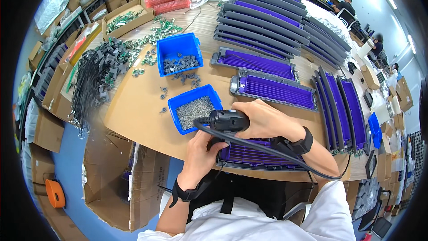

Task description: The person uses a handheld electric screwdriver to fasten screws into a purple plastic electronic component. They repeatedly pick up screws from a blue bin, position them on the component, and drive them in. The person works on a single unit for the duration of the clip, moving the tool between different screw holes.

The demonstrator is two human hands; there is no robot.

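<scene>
My right hand (263, 118) grips a black corded electric screwdriver (229, 120), its cable looping over my right forearm. Beneath it lies a long grey housing with a purple inside (254, 155), at the table's near edge. My left hand (199, 156) is closed at the housing's left end, its fingertips by a small dark part that I cannot make out. The screwdriver's tip is hidden. Just beyond my left hand stands a blue bin of small screws (173, 111). A second blue bin (167, 44), holding small grey round parts, sits farther off, with several such parts (189, 79) loose between the bins.
More purple-lined housings (276, 89) lie beyond my hands, with stacks at the back (263, 18) and right (341, 111). Green circuit boards and a heap of black wires (91, 71) spread leftward. An open cardboard box (151, 187) stands below the table's near-left edge.
</scene>
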